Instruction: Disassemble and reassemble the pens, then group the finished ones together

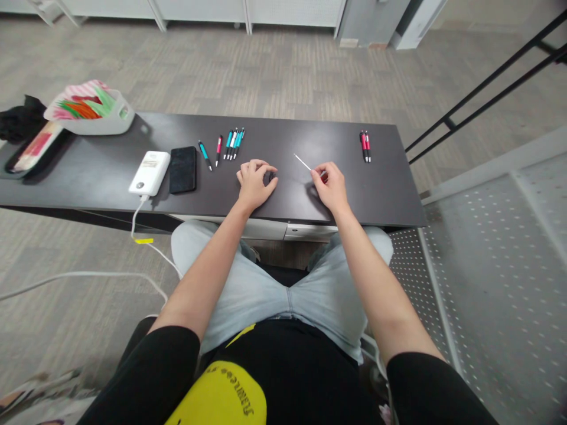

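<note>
Two hands, mid-frame, both at the desk (283,133). Your right hand (330,184) pinches a white rod (302,162) between thumb and fingertips, free end angled to upper left. Your left hand (254,183) has fingers bent and spread over the desk; a dark thing (268,177) shows by the thumb, grip can't be told.

Writing: small print on the power bank (149,173), left of frame, unreadable; curved letters on your shirt's yellow patch (225,395), bottom, too warped to read.

Edges: desk's near edge runs just below your hands; right end sits just past two red pens (365,146). Room to move: between your hands, and from right hand to those pens. Tighter upper left: pen cluster (233,144) near your left hand, then black case (183,170) beside power bank.
</note>
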### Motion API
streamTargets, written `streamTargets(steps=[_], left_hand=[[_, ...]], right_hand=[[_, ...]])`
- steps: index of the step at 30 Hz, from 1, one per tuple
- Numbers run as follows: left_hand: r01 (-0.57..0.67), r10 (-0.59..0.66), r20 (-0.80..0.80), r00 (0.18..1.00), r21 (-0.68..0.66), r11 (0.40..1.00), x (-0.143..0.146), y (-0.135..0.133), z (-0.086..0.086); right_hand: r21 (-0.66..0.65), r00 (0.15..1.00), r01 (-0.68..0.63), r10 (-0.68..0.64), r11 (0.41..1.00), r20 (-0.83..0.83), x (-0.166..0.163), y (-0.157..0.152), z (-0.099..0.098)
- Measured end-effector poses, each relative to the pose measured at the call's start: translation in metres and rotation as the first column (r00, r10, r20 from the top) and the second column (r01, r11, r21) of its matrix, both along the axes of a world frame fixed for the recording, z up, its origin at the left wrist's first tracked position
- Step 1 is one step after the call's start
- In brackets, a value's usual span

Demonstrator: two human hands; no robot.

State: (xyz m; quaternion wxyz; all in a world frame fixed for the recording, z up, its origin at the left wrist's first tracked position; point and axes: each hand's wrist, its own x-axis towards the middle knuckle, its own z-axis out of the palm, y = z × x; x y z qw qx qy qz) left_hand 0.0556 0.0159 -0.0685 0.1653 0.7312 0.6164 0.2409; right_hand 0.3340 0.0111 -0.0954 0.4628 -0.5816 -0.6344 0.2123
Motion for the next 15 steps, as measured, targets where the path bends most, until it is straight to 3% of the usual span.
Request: streamTargets(steps=[15], left_hand=[[0.03, -0.03, -0.015, 0.999, 0.004, 1.0, 0.0026, -0.0007, -0.0002]], right_hand=[[-0.039, 1.0, 0.011, -0.01, 0.999, 0.015, 0.0003, -0.0008, 0.005]])
